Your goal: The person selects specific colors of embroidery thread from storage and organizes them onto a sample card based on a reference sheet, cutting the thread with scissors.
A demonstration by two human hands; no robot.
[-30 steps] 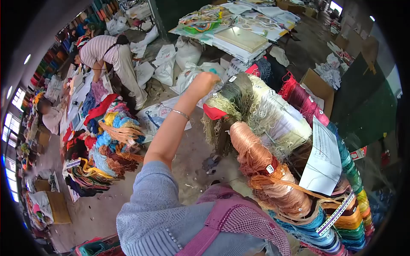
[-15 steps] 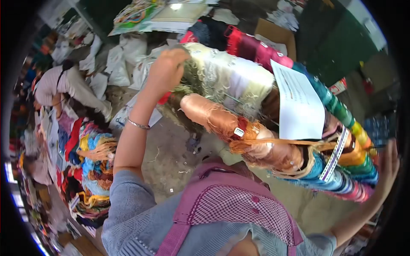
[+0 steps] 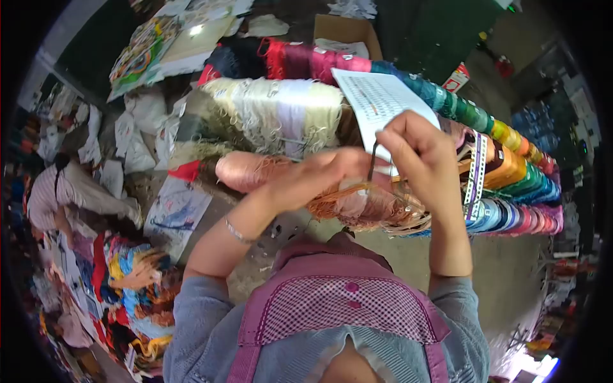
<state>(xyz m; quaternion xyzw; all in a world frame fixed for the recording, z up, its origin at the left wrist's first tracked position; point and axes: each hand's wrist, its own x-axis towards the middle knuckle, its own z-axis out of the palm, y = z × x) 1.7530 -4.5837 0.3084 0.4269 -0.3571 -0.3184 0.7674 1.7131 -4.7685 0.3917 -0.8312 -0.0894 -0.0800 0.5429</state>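
My right hand (image 3: 418,153) pinches the upper end of a thin dark yarn strand (image 3: 371,163) in front of a long rack of yarn hanks. Fingers together, my left hand (image 3: 319,175) reaches across from the left and meets the lower end of that strand. Behind the hands lie a peach hank (image 3: 239,169), frayed orange hanks (image 3: 367,207) and a cream hank (image 3: 274,112). Partly covered by my right hand, a printed paper sheet (image 3: 383,99) rests on the rack. To its right, a patterned tape (image 3: 476,172) hangs over the rainbow-coloured hanks (image 3: 517,172).
Red and maroon hanks (image 3: 300,60) top the rack. A person (image 3: 64,188) bends over at the left beside a heap of mixed yarn (image 3: 134,268). White sacks (image 3: 134,134), a cardboard box (image 3: 348,29) and a table with papers (image 3: 172,41) stand beyond. Bare concrete floor (image 3: 511,268) lies at the right.
My left hand came down from the top of the cream hanks to the front. My right hand rose from the lower right to meet it on a dark strand. The view tilted down.
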